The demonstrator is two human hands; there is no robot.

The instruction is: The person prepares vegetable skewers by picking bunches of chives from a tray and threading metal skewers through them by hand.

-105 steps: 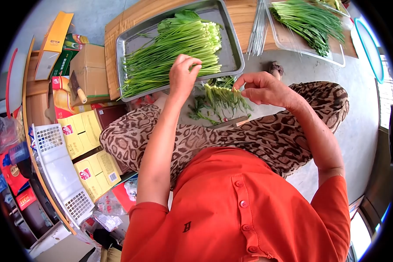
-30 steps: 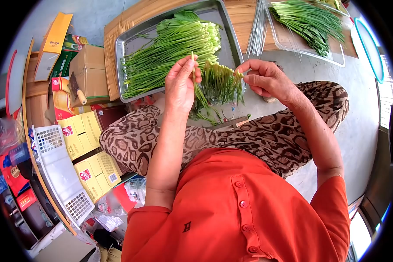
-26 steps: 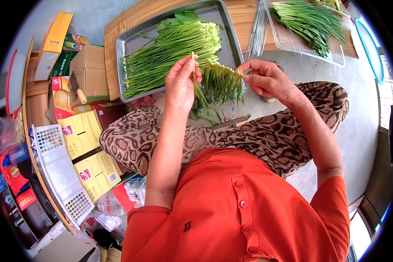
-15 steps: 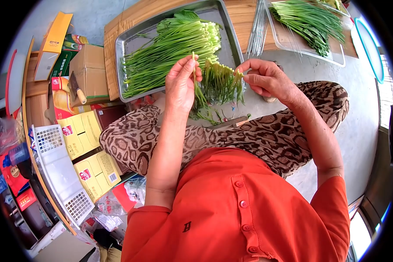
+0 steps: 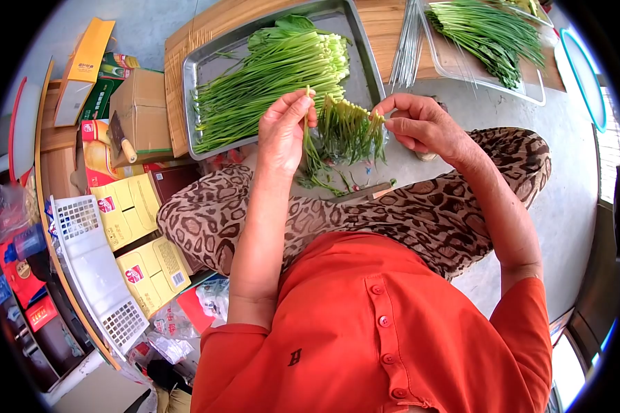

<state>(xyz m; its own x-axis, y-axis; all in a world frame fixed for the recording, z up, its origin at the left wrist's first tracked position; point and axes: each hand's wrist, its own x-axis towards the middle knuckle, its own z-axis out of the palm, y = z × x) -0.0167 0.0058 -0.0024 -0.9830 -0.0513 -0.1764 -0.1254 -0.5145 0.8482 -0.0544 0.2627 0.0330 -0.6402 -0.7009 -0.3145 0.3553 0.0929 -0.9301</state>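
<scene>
My left hand (image 5: 283, 131) pinches a thin green stalk (image 5: 307, 110) that hangs down from its fingertips. Across from it, my right hand (image 5: 420, 127) grips the right end of a row of short green stalks (image 5: 351, 131), hanging side by side as if on a skewer, which is itself hard to make out. Behind both hands, a metal tray (image 5: 373, 76) on the wooden board holds a thick pile of long green stalks (image 5: 275, 86), pale ends to the right. Loose leaves (image 5: 320, 180) and a knife (image 5: 365, 193) lie on the floor below the hanging row.
Thin metal skewers (image 5: 407, 48) lie right of the tray. Beyond them a clear tray (image 5: 534, 93) bears more greens (image 5: 489, 38). On the left are a cardboard box (image 5: 141, 110), a cleaver (image 5: 123, 141), yellow boxes (image 5: 129, 210) and a white basket (image 5: 93, 255).
My left hand has left the pile in the tray and now holds a stalk beside the row. The hanging row has come up nearer the tray. In the last half second my left hand shifted slightly.
</scene>
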